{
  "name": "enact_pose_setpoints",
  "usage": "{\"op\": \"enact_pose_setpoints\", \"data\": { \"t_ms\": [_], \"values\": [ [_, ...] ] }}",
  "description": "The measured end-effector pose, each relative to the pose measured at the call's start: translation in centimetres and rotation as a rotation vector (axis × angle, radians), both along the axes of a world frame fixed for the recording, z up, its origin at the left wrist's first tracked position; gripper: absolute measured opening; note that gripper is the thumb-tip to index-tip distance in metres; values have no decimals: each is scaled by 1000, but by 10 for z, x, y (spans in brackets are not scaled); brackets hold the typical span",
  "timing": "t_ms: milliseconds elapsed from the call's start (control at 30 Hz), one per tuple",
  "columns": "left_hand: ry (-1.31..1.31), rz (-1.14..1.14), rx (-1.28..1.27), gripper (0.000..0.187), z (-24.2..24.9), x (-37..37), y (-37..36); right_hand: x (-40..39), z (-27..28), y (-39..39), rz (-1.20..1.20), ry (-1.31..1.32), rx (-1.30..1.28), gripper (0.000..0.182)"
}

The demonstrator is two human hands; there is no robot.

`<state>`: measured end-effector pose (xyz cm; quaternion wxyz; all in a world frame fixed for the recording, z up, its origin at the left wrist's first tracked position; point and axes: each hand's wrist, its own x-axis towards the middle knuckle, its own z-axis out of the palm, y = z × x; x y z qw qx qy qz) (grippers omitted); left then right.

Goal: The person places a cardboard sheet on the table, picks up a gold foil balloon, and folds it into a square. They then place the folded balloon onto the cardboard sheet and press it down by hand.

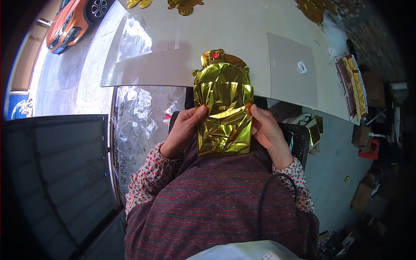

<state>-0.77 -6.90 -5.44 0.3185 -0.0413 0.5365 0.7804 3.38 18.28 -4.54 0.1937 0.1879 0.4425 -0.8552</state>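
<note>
A shiny gold foil piece (223,117), shaped like a headdress with a crown-like top, is held upright between my two hands over my lap. My left hand (186,125) grips its left edge, thumb pressed on the front. On the opposite edge my right hand (268,128) pinches it the same way, its other fingers mostly hidden behind. Red patches show on the gold band (215,56) at the top, which overlaps the table edge in this view. The lower part of the foil is creased.
The pale table (229,26) ahead carries a clear plastic bag (138,39), a grey card (292,78) with a small white coil (302,66), and gold foil pieces (185,6) at the far side. Boxes (363,136) stand right; a dark panel (65,173) lies left.
</note>
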Motion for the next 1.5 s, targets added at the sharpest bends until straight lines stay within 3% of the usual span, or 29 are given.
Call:
{"op": "enact_pose_setpoints", "data": {
  "t_ms": [133,233,433,633,867,1033,1100,1267,1300,1500],
  "values": [
    [34,18,-41,36,-2,0,-1,-1,5,8,37,-9,-59,33],
    [47,28,-45,36,8,1,1,-1,-5,20,97,44,-261,32],
    [22,-38,-62,37,-4,-1,-5,1,-1,16,125,92,-33,29],
    [65,27,-45,36,3,1,0,0,-8,13,69,3,-308,25],
    [74,11,-4,37,-5,3,-4,0,-18,8,-28,-51,-226,27],
    [84,72,35,38,-4,8,8,-2,11,3,-54,-89,-149,31],
    [58,114,49,38,1,9,15,1,1,13,127,-43,-11,31],
    [44,70,27,38,-10,8,16,3,-9,8,82,130,126,25],
    [60,71,18,38,-10,8,15,-1,-5,10,86,87,0,24],
    [34,40,6,37,-9,7,9,-8,-3,-4,-9,150,57,22]
  ]
}}
